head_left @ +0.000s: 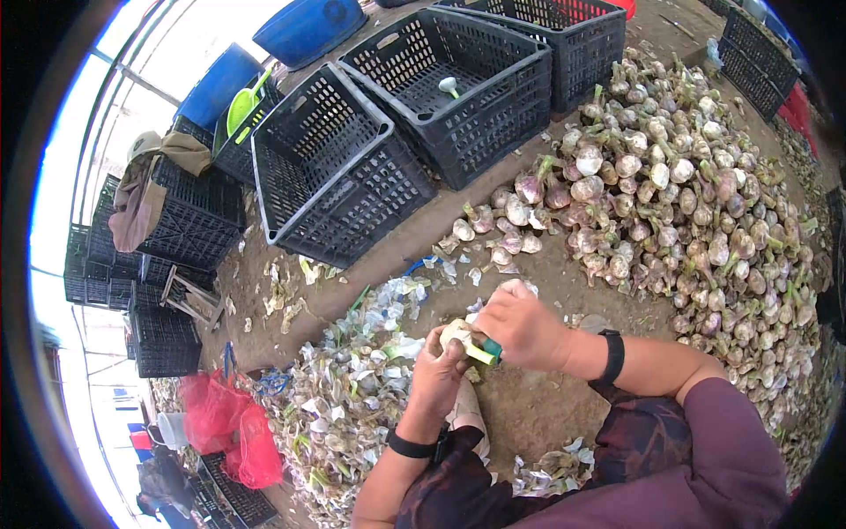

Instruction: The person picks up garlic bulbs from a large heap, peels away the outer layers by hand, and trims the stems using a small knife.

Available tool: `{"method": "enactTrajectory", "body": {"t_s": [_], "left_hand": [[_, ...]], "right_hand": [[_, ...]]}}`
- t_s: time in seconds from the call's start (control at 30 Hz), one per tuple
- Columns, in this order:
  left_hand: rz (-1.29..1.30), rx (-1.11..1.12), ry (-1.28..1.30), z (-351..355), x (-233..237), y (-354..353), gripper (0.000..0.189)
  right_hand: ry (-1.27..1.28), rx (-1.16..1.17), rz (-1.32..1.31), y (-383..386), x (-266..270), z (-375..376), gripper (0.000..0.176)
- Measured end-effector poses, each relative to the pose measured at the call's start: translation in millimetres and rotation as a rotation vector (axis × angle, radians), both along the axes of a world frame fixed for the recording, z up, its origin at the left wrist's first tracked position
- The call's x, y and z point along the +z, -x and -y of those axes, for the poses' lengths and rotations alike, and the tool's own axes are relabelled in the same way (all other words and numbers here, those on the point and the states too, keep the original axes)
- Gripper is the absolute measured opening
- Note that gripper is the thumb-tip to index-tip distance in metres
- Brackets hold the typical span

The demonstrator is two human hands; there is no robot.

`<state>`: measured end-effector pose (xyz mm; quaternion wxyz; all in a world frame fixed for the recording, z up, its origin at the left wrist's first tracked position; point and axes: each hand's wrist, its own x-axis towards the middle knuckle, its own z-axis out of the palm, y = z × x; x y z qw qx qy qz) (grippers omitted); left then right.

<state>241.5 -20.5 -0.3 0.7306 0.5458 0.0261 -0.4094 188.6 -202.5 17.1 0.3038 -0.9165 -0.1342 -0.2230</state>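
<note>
Left hand [436,379] fingers pinch a garlic bulb [456,335], steadying it against the blade. Right hand [526,328] fingers wrap tight round a green knife [487,352], touching the bulb. Peels [344,414] lie beyond the left fingers, and the garlic pile [687,203] beyond the right.

left hand [438,375] curled, right hand [522,328] clenched

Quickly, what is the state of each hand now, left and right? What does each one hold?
Left hand: closed, holding a garlic bulb.
Right hand: closed, holding a small green tool against the bulb.
</note>
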Motion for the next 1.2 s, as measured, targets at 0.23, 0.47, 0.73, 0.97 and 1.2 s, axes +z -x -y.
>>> {"method": "enactTrajectory", "body": {"t_s": [0.23,0.47,0.73,0.97,1.2], "left_hand": [[-0.059,-0.068,-0.117,0,14,-8,0.04],[-0.112,-0.197,-0.222,1,24,-15,0.033],[-0.246,-0.164,-0.077,0,13,-13,0.036],[0.201,-0.038,-0.12,11,18,-4,0.051],[-0.021,-0.019,0.063,7,19,-6,0.059]], "right_hand": [[0.094,-0.016,0.059,0,-4,-1,0.008],[0.117,-0.003,0.021,2,-11,-2,0.009],[-0.297,-0.036,-0.228,1,-10,1,0.018],[-0.46,-0.108,-0.391,7,-7,5,0.024],[-0.485,-0.114,-0.274,6,-7,1,0.024]]}}
